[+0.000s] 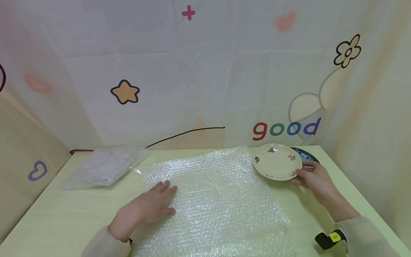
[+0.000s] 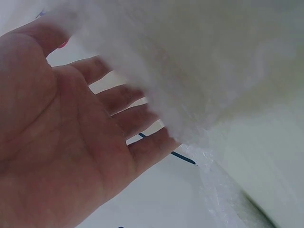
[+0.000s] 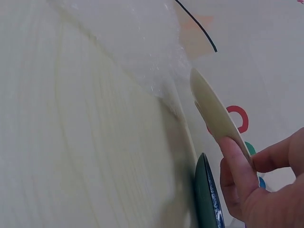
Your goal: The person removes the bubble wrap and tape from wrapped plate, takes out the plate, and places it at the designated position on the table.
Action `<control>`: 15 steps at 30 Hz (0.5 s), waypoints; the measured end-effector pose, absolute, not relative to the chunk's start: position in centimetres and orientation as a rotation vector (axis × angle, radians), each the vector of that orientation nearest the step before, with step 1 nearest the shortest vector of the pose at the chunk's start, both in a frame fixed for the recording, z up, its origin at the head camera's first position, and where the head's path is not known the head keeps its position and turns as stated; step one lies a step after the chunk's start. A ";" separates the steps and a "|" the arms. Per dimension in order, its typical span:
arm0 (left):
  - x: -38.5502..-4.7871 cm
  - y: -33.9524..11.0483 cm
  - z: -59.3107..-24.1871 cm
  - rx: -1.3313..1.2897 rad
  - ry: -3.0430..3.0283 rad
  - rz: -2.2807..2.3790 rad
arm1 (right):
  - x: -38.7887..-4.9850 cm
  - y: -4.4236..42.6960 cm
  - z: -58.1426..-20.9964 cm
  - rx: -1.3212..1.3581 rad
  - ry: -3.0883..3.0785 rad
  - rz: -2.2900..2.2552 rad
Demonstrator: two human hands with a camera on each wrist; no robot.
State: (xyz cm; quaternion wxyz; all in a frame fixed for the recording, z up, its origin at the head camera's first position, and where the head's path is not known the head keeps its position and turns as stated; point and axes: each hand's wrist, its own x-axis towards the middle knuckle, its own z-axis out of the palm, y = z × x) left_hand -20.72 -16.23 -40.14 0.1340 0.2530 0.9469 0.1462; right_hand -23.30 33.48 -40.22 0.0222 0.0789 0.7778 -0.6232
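Note:
A cream plate (image 1: 277, 161) with small floral motifs is pinched at its right rim by my right hand (image 1: 316, 180). In the right wrist view the plate (image 3: 213, 107) shows nearly edge-on, raised above a dark blue plate (image 3: 205, 194). Only part of that blue plate (image 1: 305, 155) shows in the head view, behind the cream one. My left hand (image 1: 147, 207) has its fingers spread over the left part of a bubble wrap sheet (image 1: 215, 192). Bubble wrap (image 2: 190, 61) partly hides the fingertips in the left wrist view.
A clear bag with a pale bubble-wrapped bundle (image 1: 102, 167) lies at the back left of the table (image 1: 57, 210). A printed curtain (image 1: 205, 78) hangs behind the table, with more fabric at both sides.

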 end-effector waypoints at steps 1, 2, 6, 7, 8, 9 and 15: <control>-20.7 -16.3 -40.2 0.735 2.747 0.422 | -23.3 33.6 -40.2 0.246 2.414 -1.937; -20.7 -16.3 -40.2 0.736 2.749 0.423 | -23.3 33.7 -40.2 0.248 2.417 -1.944; -20.8 -16.4 -40.4 0.747 2.753 0.433 | -23.4 34.0 -40.4 0.243 2.415 -1.988; -20.8 -16.4 -40.4 0.750 2.752 0.437 | -23.4 34.1 -40.4 0.239 2.408 -2.005; -20.8 -16.4 -40.5 0.748 2.751 0.441 | -23.4 34.2 -40.5 0.233 2.400 -2.021; -20.8 -16.4 -40.5 0.748 2.748 0.447 | -23.5 34.3 -40.5 0.227 2.393 -2.040; -20.8 -16.4 -40.4 0.746 2.737 0.470 | -23.6 34.8 -40.5 0.217 2.364 -2.146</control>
